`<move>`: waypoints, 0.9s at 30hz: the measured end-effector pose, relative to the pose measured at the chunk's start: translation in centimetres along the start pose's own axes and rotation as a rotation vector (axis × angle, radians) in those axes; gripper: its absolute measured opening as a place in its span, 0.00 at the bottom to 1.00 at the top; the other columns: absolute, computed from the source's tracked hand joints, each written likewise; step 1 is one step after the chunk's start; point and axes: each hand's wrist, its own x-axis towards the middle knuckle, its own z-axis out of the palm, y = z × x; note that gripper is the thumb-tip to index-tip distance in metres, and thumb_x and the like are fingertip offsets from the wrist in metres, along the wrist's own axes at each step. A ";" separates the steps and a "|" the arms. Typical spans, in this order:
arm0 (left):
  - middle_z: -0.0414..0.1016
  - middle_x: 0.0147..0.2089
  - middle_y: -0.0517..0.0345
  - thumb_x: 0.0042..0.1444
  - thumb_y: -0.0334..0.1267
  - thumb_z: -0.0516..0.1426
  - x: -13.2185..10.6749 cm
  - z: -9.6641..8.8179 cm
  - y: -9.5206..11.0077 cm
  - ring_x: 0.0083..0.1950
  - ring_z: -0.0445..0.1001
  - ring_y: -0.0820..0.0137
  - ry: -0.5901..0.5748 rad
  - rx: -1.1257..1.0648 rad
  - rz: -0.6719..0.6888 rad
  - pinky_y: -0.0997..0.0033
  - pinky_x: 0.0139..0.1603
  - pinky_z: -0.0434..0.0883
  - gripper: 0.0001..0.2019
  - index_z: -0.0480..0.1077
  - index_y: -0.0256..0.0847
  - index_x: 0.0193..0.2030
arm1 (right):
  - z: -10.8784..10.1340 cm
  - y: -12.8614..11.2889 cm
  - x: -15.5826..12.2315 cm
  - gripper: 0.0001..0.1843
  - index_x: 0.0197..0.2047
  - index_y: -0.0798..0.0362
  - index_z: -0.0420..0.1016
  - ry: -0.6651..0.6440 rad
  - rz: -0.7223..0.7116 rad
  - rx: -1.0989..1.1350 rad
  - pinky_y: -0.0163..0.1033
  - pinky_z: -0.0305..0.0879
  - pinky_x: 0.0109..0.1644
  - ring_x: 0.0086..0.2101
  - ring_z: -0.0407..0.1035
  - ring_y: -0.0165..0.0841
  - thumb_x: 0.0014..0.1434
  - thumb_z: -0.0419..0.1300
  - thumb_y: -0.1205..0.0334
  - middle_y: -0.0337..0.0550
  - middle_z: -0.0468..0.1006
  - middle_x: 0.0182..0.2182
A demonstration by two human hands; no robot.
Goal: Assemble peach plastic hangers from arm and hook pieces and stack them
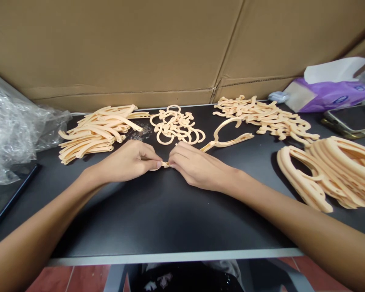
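Observation:
My left hand is closed in a pinch on the end of a small cream plastic hanger part above the black table. My right hand grips the other side of that part with bent fingers, which hide much of it. Past my right knuckles, a cream hanger piece with a curved hook and a slotted arm sticks out to the right. Whether it joins the part between my fingertips is hidden by the hand.
Curved arms are piled at back left, C-shaped hooks at back centre, and small wavy parts at back right. Oval-holed frames stack at right. Tissues, a phone, plastic wrap and cardboard border the table.

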 end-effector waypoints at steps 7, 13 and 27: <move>0.81 0.30 0.60 0.58 0.40 0.59 0.4 -0.3 -0.7 0.31 0.75 0.72 -0.078 -0.120 -0.059 0.77 0.32 0.68 0.11 0.82 0.40 0.33 | 0.0 0.0 0.1 0.12 0.39 0.59 0.73 -0.002 0.001 0.061 0.45 0.68 0.46 0.40 0.64 0.39 0.68 0.49 0.73 0.54 0.75 0.37; 0.82 0.31 0.61 0.59 0.41 0.59 0.3 -0.3 -0.7 0.32 0.76 0.72 -0.113 -0.139 -0.075 0.77 0.32 0.69 0.11 0.83 0.42 0.37 | 0.1 0.1 0.0 0.12 0.40 0.58 0.72 0.005 -0.010 0.123 0.45 0.69 0.46 0.41 0.65 0.39 0.68 0.48 0.73 0.53 0.75 0.38; 0.79 0.32 0.62 0.61 0.37 0.57 0.0 0.7 0.0 0.32 0.75 0.75 0.037 0.103 0.008 0.78 0.34 0.66 0.11 0.82 0.43 0.33 | 0.3 0.2 0.0 0.12 0.39 0.60 0.73 0.014 -0.013 0.090 0.43 0.69 0.47 0.40 0.65 0.38 0.69 0.48 0.72 0.54 0.76 0.38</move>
